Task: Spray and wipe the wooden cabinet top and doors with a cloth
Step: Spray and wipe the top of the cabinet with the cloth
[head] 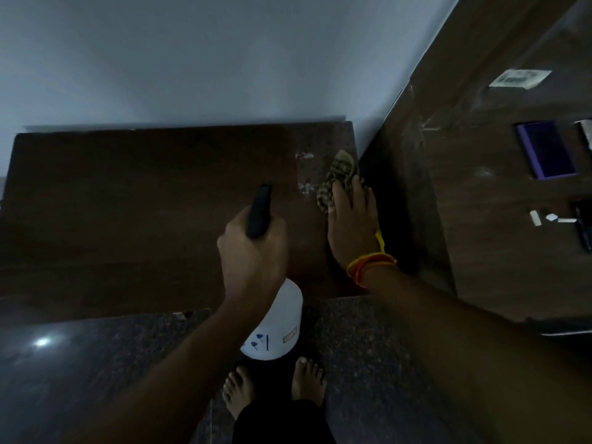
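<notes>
The dark wooden cabinet top [128, 203] fills the middle of the view, seen from above. My left hand [253, 251] grips the black trigger head of a white spray bottle [278, 328], nozzle pointing away over the top. My right hand [352, 225] lies flat on a checked cloth [336, 174] at the far right corner of the top, fingers pressing it down. Pale scuffed patches [304, 171] show on the wood just left of the cloth. The cabinet doors are out of sight below the front edge.
A pale wall [208, 59] runs behind the cabinet. A tall dark wooden panel [480, 187] stands close on the right, with a sticker and a purple-edged recess. My bare feet [272, 386] stand on a dark speckled floor [80, 363].
</notes>
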Demonstrator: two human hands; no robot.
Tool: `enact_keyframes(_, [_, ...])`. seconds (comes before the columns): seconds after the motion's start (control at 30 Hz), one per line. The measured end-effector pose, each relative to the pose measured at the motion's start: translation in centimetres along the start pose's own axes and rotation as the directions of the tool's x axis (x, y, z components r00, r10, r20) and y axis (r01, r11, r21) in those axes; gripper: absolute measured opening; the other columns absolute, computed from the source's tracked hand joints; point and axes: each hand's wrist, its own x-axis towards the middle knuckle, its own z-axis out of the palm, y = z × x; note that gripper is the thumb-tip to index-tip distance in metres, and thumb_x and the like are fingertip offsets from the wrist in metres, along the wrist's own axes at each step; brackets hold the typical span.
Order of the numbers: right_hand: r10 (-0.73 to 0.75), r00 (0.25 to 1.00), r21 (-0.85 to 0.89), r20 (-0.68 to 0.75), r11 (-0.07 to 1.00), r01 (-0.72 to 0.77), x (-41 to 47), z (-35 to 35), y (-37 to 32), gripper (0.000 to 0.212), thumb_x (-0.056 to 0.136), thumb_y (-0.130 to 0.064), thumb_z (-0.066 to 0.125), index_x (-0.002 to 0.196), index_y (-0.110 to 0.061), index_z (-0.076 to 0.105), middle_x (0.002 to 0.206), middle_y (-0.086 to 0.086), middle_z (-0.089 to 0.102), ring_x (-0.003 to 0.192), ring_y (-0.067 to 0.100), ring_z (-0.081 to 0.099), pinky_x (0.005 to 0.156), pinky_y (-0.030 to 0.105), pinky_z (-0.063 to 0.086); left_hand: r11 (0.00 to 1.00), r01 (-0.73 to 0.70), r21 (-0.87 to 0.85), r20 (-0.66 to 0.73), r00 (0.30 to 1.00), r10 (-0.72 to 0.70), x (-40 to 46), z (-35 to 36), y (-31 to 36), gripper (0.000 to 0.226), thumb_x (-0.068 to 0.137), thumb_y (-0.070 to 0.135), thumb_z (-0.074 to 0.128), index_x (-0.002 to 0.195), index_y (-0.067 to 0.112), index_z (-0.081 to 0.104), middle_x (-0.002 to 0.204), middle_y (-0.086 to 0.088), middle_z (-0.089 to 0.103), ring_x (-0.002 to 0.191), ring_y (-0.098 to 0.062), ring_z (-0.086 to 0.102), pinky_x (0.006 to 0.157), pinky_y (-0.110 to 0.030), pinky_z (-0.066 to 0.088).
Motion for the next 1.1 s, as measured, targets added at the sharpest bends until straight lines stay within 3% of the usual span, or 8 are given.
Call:
enact_keyframes(0.13, [-0.014, 0.999, -0.001, -0.044, 1.000, 0.014, -1.5, -0.5, -0.2, 0.054, 0.091, -0.033, 0.026, 0.141, -0.018, 0.039, 0.150, 0.020, 0.029, 0.136, 0.044, 0.028, 0.112, 0.053, 0.028, 0.999, 0.038, -0.003, 0.006, 0.999, -0.038, 0.1, 0.1, -0.1, 0.017, 0.091, 0.012, 0.053, 0.075, 0.018, 0.053, 0.066, -0.010, 0.056, 0.060, -0.031, 0.055, 0.059, -0.053, 0.055])
enact_keyframes(0.27, [-0.041, 0.999, 0.001, -0.031, 0.999, 0.041, -3.3, -0.6, -0.1, 0.051, 0.091, -0.027, 0.042, 0.140, -0.017, 0.041, 0.148, 0.020, 0.033, 0.137, 0.045, 0.027, 0.110, 0.053, 0.031, 0.997, 0.070, -0.036, 0.000, 0.998, -0.070, 1.1, 0.0, 0.5, 0.017, 0.091, 0.013, 0.054, 0.076, 0.019, 0.053, 0.068, -0.011, 0.056, 0.061, -0.032, 0.055, 0.063, -0.056, 0.055])
enact_keyframes(0.47, [-0.061, 0.998, 0.002, 0.001, 0.998, 0.061, 3.0, -0.5, -0.4, 0.059, 0.089, -0.037, 0.019, 0.141, -0.019, 0.037, 0.151, 0.020, 0.029, 0.138, 0.042, 0.025, 0.113, 0.053, 0.025, 0.997, 0.038, -0.061, -0.007, 0.999, -0.038, 2.5, 0.1, 1.2, 0.017, 0.093, 0.016, 0.054, 0.080, 0.025, 0.053, 0.083, -0.020, 0.064, 0.080, -0.046, 0.064, 0.069, -0.057, 0.057])
enact_keyframes(0.53, [-0.069, 0.998, -0.013, -0.002, 0.998, 0.069, 4.2, -0.4, -0.4, 0.056, 0.090, -0.036, 0.021, 0.142, -0.020, 0.036, 0.151, 0.019, 0.027, 0.138, 0.041, 0.026, 0.113, 0.052, 0.025, 0.998, 0.026, -0.054, -0.005, 1.000, -0.026, 2.7, 0.0, 1.3, 0.017, 0.093, 0.016, 0.054, 0.079, 0.025, 0.053, 0.082, -0.020, 0.063, 0.078, -0.045, 0.064, 0.069, -0.057, 0.058])
enact_keyframes(0.67, [-0.034, 0.997, 0.033, -0.068, 0.999, 0.036, 1.9, -0.5, -0.5, 0.048, 0.093, -0.025, 0.043, 0.140, -0.016, 0.042, 0.149, 0.021, 0.031, 0.133, 0.046, 0.031, 0.111, 0.054, 0.030, 0.998, 0.031, -0.050, 0.010, 0.999, -0.031, 3.0, -0.3, 1.5, 0.016, 0.094, 0.016, 0.054, 0.079, 0.022, 0.054, 0.075, -0.016, 0.061, 0.066, -0.038, 0.062, 0.064, -0.055, 0.056])
enact_keyframes(0.8, [-0.034, 0.998, 0.030, -0.049, 0.999, 0.035, 1.6, -0.8, -0.6, 0.050, 0.092, -0.031, 0.034, 0.138, -0.016, 0.043, 0.148, 0.021, 0.033, 0.132, 0.046, 0.033, 0.108, 0.055, 0.033, 0.997, 0.052, -0.055, 0.008, 0.999, -0.051, 3.8, -0.3, 2.0, 0.016, 0.094, 0.019, 0.054, 0.079, 0.024, 0.053, 0.081, -0.019, 0.065, 0.077, -0.043, 0.065, 0.068, -0.057, 0.058])
enact_keyframes(1.1, [-0.065, 0.994, 0.020, -0.087, 0.998, 0.067, 9.7, -1.1, -1.3, 0.055, 0.091, -0.032, 0.026, 0.140, -0.014, 0.041, 0.149, 0.024, 0.029, 0.134, 0.042, 0.030, 0.114, 0.048, 0.023, 0.999, 0.026, -0.043, 0.023, 0.999, -0.025, 5.4, -0.6, 1.9, 0.015, 0.094, 0.017, 0.053, 0.081, 0.023, 0.055, 0.082, -0.020, 0.064, 0.075, -0.042, 0.064, 0.066, -0.055, 0.058])
